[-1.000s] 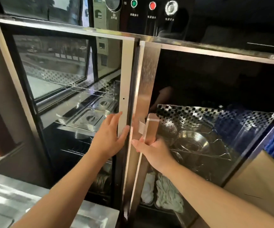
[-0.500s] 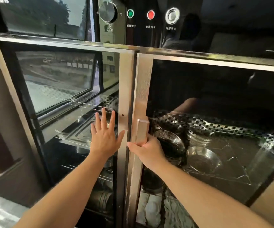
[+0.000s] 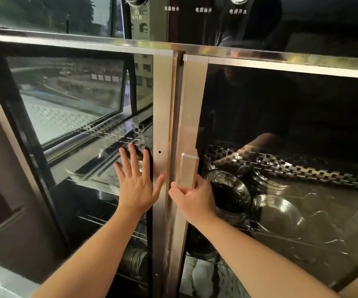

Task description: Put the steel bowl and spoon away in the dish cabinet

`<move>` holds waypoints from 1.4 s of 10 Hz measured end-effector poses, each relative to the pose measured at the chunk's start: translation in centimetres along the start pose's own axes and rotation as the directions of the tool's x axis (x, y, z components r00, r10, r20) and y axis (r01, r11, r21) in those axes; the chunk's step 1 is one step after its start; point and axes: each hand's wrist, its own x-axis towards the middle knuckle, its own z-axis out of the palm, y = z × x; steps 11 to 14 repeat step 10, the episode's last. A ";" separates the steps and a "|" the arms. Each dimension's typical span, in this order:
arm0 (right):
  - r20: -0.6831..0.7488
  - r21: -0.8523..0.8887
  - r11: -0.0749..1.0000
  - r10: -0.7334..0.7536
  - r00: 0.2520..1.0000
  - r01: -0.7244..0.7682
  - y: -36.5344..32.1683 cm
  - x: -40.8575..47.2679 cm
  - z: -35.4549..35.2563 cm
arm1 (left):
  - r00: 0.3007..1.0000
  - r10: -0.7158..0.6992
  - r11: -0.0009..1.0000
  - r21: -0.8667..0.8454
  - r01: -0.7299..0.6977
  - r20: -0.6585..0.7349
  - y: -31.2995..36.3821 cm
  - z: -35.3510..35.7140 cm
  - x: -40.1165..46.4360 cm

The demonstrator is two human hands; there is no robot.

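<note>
The dish cabinet has two glass doors in steel frames. My right hand (image 3: 192, 200) grips the upright door handle (image 3: 188, 171) of the right door (image 3: 285, 134), which sits nearly flush with the frame. My left hand (image 3: 135, 181) lies flat with fingers spread on the left door's glass (image 3: 70, 100) beside its steel stile. Through the right glass I see steel bowls (image 3: 278, 214) on a wire shelf, one more bowl (image 3: 230, 190) just behind my right hand. I cannot make out a spoon.
A control panel with printed labels (image 3: 204, 10) runs above the doors. Steel trays (image 3: 100, 168) rest on the left wire shelf, white cloths (image 3: 197, 276) lie low in the right compartment. A steel counter edge (image 3: 0, 282) shows at bottom left.
The right door has swung from partly open to almost shut under my right hand. My left hand moved from the left door's edge to lie flat on its glass.
</note>
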 end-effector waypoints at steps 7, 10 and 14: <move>0.022 -0.222 0.975 -0.009 1.000 0.013 -0.7 0.5 -0.6 | 0.996 -0.009 1.000 0.019 0.008 0.091 0.6 -2.4 -0.8; 0.299 -0.421 0.902 0.237 0.924 -0.095 -7.6 -0.6 -6.4 | 0.982 -0.034 0.978 -0.198 0.071 0.188 3.4 -10.3 -0.2; 0.299 -0.421 0.902 0.237 0.924 -0.095 -7.6 -0.6 -6.4 | 0.982 -0.034 0.978 -0.198 0.071 0.188 3.4 -10.3 -0.2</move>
